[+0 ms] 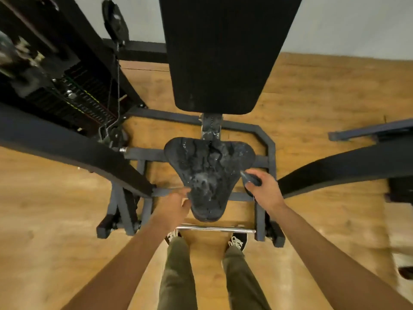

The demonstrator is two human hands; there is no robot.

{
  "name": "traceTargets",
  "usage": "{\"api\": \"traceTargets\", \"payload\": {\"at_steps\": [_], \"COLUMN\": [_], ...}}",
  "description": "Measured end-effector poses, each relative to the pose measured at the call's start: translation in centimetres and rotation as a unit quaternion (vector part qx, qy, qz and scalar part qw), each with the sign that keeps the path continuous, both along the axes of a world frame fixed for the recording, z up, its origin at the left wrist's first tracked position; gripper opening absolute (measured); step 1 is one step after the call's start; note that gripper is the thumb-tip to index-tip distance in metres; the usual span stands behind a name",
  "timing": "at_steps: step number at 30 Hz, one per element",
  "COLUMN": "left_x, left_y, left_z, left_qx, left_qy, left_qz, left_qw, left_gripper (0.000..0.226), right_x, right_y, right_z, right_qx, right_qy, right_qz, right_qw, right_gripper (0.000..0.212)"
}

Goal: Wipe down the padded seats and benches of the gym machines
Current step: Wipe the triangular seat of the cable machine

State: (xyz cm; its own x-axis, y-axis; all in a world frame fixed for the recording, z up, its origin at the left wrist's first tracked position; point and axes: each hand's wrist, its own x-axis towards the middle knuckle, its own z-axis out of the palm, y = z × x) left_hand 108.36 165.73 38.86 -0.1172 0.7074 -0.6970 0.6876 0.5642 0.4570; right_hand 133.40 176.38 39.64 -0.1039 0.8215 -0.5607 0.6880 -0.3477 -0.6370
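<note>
While the person stands at the narrow front end of the machine, the padded seat point(210, 175) lies just ahead of both hands, mounted on a grey steel frame point(266, 139) above the wooden floor point(312, 130); its black cover is cracked and wrinkled, with pale wet or foamy spots scattered over the middle and upper part. The right hand point(263, 189) sits just beside the seat's right edge, its fingers curled round a dark cloth point(251, 179) that pokes out toward the pad; whether the cloth touches the seat is hard to tell. The left hand point(174, 204) is at the seat's left edge, fingertips meeting the pad near its narrowing front; I cannot tell whether those fingers grip the edge or only rest against it. Beyond the seat a long black back pad point(223, 52) rises toward the wall, faint pale speckles near its lower end; a weight stack point(85, 97) with cables stands to the left, blurred. Two thick black padded arms point(335, 166) reach in from either side, ending near the hands. A chrome bar point(214, 229) crosses the frame just below the seat's tip; behind it are two dark shoes point(237, 241) with white laces and olive trouser legs point(176, 276).
</note>
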Motion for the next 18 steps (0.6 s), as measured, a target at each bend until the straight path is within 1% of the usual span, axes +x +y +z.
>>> {"api": "traceTargets", "payload": {"at_steps": [3, 5, 6, 8, 9, 10, 13, 16, 18], "left_x": [-2.1, -2.7, -2.7, -1.7, -1.0, -0.2, 1.4, 1.6, 1.6], "left_y": [6.6, 10.7, 12.5, 14.5, 14.7, 14.3, 12.8, 12.9, 12.8], "left_z": [-5.4, -8.8, -10.5, -13.9, -15.5, -16.6, -19.0, -19.8, -19.8], "left_qx": [0.07, 0.13, 0.136, 0.103, 0.085, 0.086, 0.149, 0.166, 0.175], "left_qy": [0.003, 0.046, 0.069, 0.09, 0.098, 0.119, 0.207, 0.218, 0.23], "left_qz": [-0.028, -0.032, -0.034, -0.027, -0.023, -0.024, -0.02, -0.01, -0.013], "left_qw": [0.997, 0.99, 0.988, 0.99, 0.991, 0.989, 0.967, 0.962, 0.957], "left_gripper": [0.046, 0.05, 0.052, 0.055, 0.057, 0.058, 0.059, 0.059, 0.059], "right_x": [-0.7, -1.1, -1.4, -1.8, -1.9, -1.8, -1.4, -0.5, -0.2], "right_y": [3.5, 6.2, 7.6, 10.2, 11.5, 12.5, 14.8, 15.7, 15.6], "right_z": [-5.2, -8.4, -10.0, -12.6, -13.8, -14.7, -17.7, -19.2, -19.3], "right_qx": [0.055, 0.084, 0.093, 0.122, 0.138, 0.149, 0.135, 0.1, 0.101], "right_qy": [-0.055, -0.076, -0.081, -0.089, -0.1, -0.112, -0.151, -0.185, -0.19], "right_qz": [0.011, -0.003, -0.013, -0.013, -0.003, 0.011, 0.076, 0.158, 0.192], "right_qw": [0.997, 0.994, 0.992, 0.988, 0.985, 0.982, 0.976, 0.965, 0.957], "right_gripper": [0.036, 0.039, 0.04, 0.04, 0.04, 0.04, 0.039, 0.041, 0.046]}}
